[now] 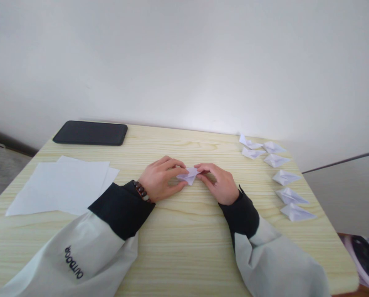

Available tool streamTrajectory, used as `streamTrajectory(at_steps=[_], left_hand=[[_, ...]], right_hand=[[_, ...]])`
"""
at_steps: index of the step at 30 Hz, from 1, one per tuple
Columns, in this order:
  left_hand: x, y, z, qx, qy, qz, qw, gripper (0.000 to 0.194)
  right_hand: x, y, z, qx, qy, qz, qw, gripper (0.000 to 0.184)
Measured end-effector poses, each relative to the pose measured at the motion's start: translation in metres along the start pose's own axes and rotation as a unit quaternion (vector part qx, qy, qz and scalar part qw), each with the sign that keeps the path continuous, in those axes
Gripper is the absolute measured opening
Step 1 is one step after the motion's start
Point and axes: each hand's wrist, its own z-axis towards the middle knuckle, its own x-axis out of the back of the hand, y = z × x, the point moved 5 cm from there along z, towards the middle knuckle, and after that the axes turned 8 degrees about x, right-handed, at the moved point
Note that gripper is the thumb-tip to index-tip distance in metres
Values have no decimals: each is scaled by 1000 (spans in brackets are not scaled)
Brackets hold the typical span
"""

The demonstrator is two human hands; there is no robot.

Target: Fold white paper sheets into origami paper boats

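Note:
A small piece of folded white paper [190,175] is between my two hands, low over the middle of the table. My left hand [164,177] pinches its left end, thumb at the near side and fingers at the far side. At its right end, my right hand [218,181] grips a corner between thumb and index finger. The fingertips hide part of the folds. Off to the right stand several folded paper boats [285,177], white like the piece I hold.
Flat white paper sheets [69,181] lie overlapping on the left of the wooden table [178,255]. Behind them a black phone [90,133] rests near the back edge. A white wall [184,62] rises directly behind the table. A pinkish container [357,255] stands beyond the right edge.

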Motion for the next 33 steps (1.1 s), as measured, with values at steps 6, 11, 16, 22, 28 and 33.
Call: streamTrajectory(at_steps=[6, 11, 16, 22, 28, 33], left_hand=[[-2, 3, -1, 3, -11, 43, 999, 28], [-1, 3, 0, 27, -19, 47, 998, 28], [-1, 3, 0, 29, -16, 34, 999, 28], [0, 4, -1, 11, -9, 36, 999, 26], [1, 8, -2, -3, 2, 77, 997, 29], [-1, 8, -2, 1, 6, 95, 995, 31]], right_hand=[[-1, -3, 1, -6, -6, 24, 1000, 11], [-1, -2, 2, -32, -7, 69, 997, 10], [0, 1, 1, -58, -4, 89, 994, 14], [2, 1, 1, -53, -8, 59, 997, 18], [2, -1, 1, -37, -10, 58, 998, 16], [3, -3, 3, -16, -4, 48, 999, 15]])
